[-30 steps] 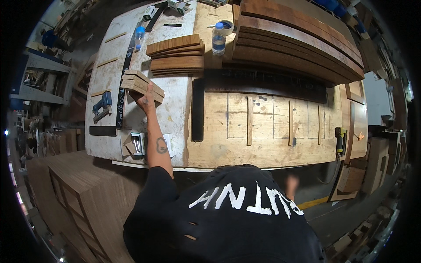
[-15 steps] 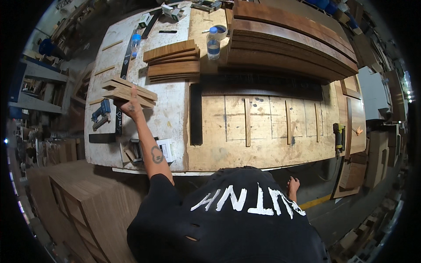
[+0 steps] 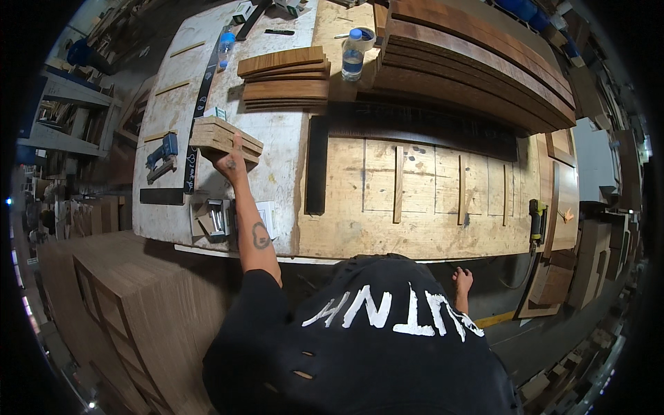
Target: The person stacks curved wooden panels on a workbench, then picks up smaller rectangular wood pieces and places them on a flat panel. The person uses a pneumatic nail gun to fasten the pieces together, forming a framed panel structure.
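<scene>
The stack of short wooden boards [image 3: 225,140] sits under my left hand [image 3: 230,164], lifted a little above the pale tabletop [image 3: 280,149], and I take it as my landmark. My left fingers are clenched around the stack's near edge, thumb side on top, forearm stretched straight out to it. Just left of the stack runs a long black ruler strip [image 3: 197,124], and beyond that lies a blue nail gun [image 3: 160,156]. Nearer to me than the stack, close to the tabletop's edge, I see a small metal tool with a white box [image 3: 223,218]. Farther away from me than the stack there's a second pile of brown boards [image 3: 285,77], and past that a clear water bottle with a blue cap [image 3: 353,55] just beside it. Well to the right of the stack lies a plywood panel with thin slats [image 3: 429,187] on it. My right hand [image 3: 462,282] hangs low below the tabletop's near edge, well apart from the stack, fingers released and grasping nothing.
</scene>
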### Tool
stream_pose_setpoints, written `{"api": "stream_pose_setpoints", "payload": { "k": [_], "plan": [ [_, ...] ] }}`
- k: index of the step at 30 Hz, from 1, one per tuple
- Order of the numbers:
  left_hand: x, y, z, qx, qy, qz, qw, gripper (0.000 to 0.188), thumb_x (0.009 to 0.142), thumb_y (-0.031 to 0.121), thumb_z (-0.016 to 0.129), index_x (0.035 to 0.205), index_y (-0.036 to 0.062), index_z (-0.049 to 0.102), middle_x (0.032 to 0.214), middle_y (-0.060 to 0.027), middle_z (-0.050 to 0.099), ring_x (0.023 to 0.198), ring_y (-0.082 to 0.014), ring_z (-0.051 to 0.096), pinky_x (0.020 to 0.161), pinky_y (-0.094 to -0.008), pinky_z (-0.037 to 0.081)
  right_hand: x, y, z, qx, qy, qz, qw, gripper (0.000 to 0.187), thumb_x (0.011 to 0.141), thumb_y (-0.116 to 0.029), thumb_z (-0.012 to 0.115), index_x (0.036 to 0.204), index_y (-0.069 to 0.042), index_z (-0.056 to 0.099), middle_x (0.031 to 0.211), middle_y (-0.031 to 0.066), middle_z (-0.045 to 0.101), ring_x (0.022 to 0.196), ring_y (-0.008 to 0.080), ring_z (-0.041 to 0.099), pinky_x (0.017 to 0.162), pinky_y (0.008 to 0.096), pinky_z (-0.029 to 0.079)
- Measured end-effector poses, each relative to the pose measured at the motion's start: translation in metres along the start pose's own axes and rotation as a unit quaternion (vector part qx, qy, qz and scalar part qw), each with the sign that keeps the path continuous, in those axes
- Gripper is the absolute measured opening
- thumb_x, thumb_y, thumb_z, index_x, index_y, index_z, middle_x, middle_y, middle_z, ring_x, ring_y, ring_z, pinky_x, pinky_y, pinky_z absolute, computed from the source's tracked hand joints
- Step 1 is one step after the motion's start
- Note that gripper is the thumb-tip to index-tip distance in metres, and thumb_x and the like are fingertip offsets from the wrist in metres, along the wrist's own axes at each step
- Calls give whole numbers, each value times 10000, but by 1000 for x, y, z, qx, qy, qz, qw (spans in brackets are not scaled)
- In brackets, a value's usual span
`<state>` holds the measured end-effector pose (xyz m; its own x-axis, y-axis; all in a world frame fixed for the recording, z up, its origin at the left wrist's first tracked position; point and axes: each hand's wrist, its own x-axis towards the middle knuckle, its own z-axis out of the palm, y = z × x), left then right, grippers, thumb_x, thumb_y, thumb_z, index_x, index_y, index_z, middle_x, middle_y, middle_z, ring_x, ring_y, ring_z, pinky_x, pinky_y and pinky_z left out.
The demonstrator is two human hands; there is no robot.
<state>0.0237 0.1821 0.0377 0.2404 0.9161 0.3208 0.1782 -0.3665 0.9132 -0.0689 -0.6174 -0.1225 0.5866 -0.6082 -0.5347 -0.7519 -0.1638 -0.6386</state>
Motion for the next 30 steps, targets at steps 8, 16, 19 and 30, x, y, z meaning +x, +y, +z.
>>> {"api": "stream_pose_setpoints", "payload": {
  "k": [8,16,19,30],
  "plan": [
    [30,-40,-30,-17,65,-5,998,600,739,341,891,1072,-100,657,1039,-145,720,880,-166,640,837,-348,523,-12,-6,-8,-39,-7,20,999,555,896,-190,713,1359,36,506,785,99,646,584,135,599,469,268,470],
    [5,-32,-25,118,57,-36,991,650,728,434,874,1029,-111,684,1030,-206,729,899,-243,670,845,-376,530,-9,-21,1,-53,6,6,999,528,891,-196,704,1339,18,526,751,84,639,518,147,579,418,304,451],
    [2,-25,-31,56,33,-61,996,523,742,361,883,943,-90,712,958,-141,733,819,-196,652,794,-363,532,7,-35,-3,-124,66,-116,983,541,888,-233,705,1327,35,536,891,149,672,725,193,652,610,319,525],
    [-169,64,-8,-256,-152,-438,848,653,666,237,910,1202,-7,626,1149,-135,653,1046,-269,620,927,-434,529,-181,-286,140,-76,-424,-330,840,722,923,-384,712,1486,-41,417,1441,241,502,1295,326,541,1041,411,485]
  ]
}}
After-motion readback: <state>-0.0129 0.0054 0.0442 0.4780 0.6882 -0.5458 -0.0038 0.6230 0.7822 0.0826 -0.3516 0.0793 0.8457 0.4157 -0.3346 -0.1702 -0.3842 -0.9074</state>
